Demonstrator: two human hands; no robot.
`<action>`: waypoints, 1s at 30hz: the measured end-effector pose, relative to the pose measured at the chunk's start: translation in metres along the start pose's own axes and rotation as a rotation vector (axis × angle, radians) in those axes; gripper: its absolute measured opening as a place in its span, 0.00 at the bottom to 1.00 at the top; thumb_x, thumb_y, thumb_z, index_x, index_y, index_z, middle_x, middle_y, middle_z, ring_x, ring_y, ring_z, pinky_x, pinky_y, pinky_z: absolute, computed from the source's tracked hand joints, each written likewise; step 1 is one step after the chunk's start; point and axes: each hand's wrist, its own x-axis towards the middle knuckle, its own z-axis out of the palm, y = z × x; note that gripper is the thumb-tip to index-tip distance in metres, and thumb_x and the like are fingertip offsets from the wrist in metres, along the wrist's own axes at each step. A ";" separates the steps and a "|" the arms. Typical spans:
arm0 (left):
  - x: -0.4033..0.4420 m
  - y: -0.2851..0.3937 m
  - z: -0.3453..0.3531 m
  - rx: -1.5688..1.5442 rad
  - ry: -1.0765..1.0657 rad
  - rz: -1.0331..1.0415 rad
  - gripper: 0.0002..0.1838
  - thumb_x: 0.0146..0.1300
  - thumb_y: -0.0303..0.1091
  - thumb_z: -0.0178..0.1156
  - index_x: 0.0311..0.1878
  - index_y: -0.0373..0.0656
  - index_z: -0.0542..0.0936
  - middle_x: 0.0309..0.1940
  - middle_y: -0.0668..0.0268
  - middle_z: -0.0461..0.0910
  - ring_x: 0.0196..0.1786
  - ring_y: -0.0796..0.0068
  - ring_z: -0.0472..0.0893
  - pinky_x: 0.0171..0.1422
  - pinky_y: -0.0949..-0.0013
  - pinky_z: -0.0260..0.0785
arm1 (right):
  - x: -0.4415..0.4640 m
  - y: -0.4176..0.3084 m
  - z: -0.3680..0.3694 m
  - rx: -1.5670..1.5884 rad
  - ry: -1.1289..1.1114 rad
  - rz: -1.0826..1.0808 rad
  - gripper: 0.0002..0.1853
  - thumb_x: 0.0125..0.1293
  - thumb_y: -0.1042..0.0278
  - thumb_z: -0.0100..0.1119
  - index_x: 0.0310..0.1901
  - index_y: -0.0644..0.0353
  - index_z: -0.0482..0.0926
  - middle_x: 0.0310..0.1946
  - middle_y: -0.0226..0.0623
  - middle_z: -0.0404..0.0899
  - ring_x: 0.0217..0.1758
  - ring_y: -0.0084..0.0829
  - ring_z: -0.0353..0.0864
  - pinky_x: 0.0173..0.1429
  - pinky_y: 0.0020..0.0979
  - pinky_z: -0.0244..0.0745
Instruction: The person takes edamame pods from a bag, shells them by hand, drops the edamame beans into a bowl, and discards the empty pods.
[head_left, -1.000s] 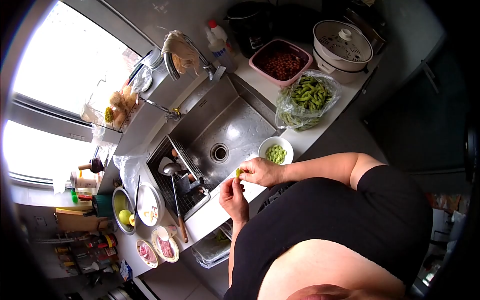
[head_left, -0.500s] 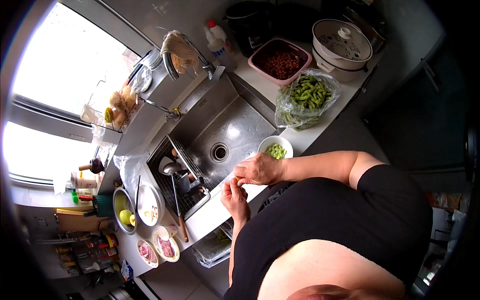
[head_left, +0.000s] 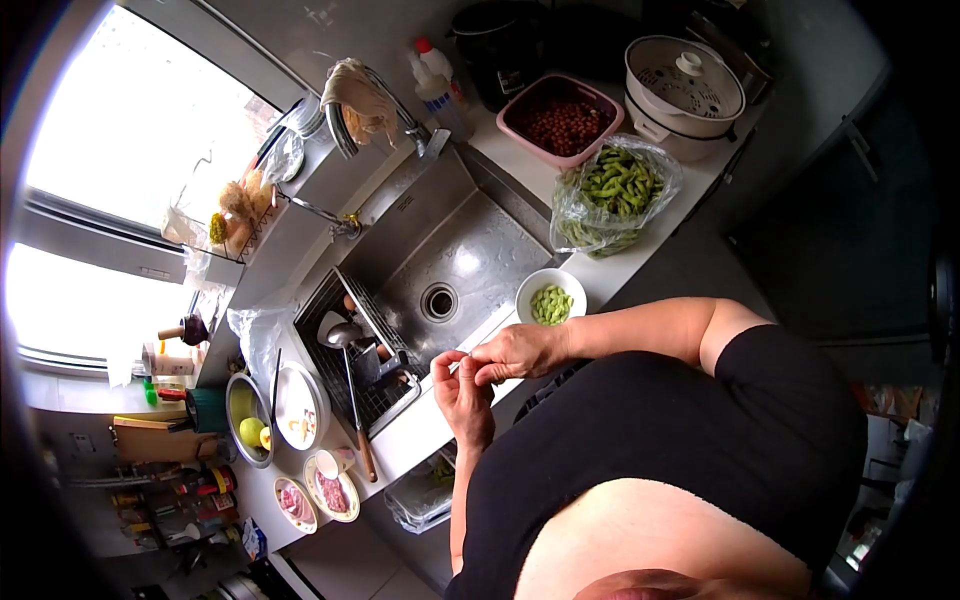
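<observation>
My left hand (head_left: pixel 463 404) and my right hand (head_left: pixel 522 352) meet at the fingertips over the front edge of the counter, beside the sink. Both are closed in a pinch; whatever lies between the fingers is too small and hidden to make out. Just beyond my right wrist stands a white bowl (head_left: pixel 579 290) with shelled green beans (head_left: pixel 551 304) in it. Further back, a clear plastic bag (head_left: pixel 660 170) holds many green pods (head_left: pixel 622 186).
The steel sink (head_left: pixel 470 260) has a dish rack (head_left: pixel 385 400) with a ladle at its left. Plates of meat (head_left: pixel 333 493) and a metal bowl (head_left: pixel 240 400) stand at the left. A pink basin (head_left: pixel 560 158) and a white pot (head_left: pixel 690 95) are at the back right.
Both hands have shifted slightly to the left. The green pod seen between my fingers a second ago is no longer visible, and my left fingers are raised a little more.
</observation>
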 end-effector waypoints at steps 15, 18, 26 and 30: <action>-0.019 -0.030 -0.046 0.323 0.222 0.136 0.02 0.66 0.27 0.51 0.38 0.41 0.69 0.20 0.71 0.69 0.17 0.85 0.67 0.20 0.82 0.60 | -0.048 0.052 -0.027 0.930 0.494 0.397 0.14 0.60 0.63 0.42 0.35 0.62 0.77 0.33 0.36 0.78 0.35 0.23 0.75 0.35 0.23 0.72; -0.041 -0.038 -0.093 0.410 0.393 0.145 0.02 0.67 0.27 0.49 0.38 0.39 0.69 0.21 0.70 0.70 0.18 0.84 0.68 0.22 0.80 0.64 | -0.062 0.062 -0.032 0.733 0.650 0.334 0.16 0.63 0.61 0.42 0.35 0.61 0.79 0.35 0.33 0.78 0.40 0.23 0.74 0.49 0.23 0.67; -0.116 -0.057 -0.221 0.624 0.795 0.166 0.04 0.66 0.29 0.48 0.38 0.38 0.68 0.24 0.66 0.72 0.19 0.81 0.70 0.21 0.81 0.64 | -0.063 0.071 -0.030 0.787 0.668 0.259 0.21 0.65 0.60 0.36 0.40 0.67 0.78 0.41 0.40 0.79 0.49 0.28 0.76 0.60 0.30 0.65; -0.147 -0.068 -0.258 0.961 0.949 -0.016 0.07 0.63 0.31 0.49 0.36 0.36 0.70 0.24 0.62 0.74 0.21 0.75 0.74 0.23 0.75 0.68 | -0.079 0.065 -0.058 0.565 0.778 0.262 0.20 0.67 0.60 0.38 0.35 0.64 0.79 0.34 0.38 0.80 0.41 0.27 0.78 0.53 0.28 0.70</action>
